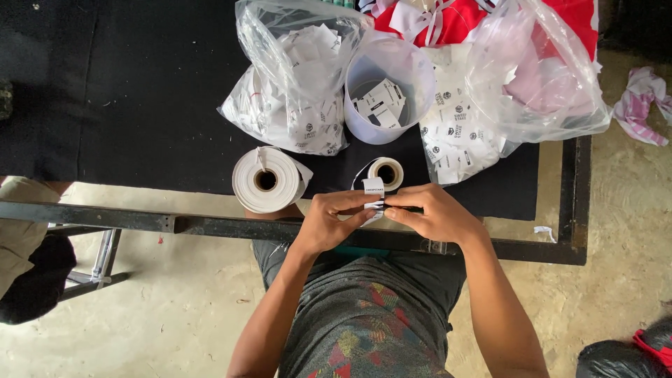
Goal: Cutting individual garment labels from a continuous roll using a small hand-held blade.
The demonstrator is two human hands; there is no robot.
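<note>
Grey patterned shirt (364, 315) fills the bottom of my view, closest to the lens. Just beyond it I see both hands meeting at the near edge of the black table (140, 91): left hand (329, 222) and right hand (434, 213), fingers of each pinched on one printed label (374, 190). That label runs off a small roll (386, 172) sitting just behind the hands on the table. Left of the small roll, a big white roll (267, 179) lies at the table edge. Farther back on the table: a white cup (389, 87) holding cut labels, with a clear bag (297, 84) of labels to its left and another clear bag (532, 77) to its right.
</note>
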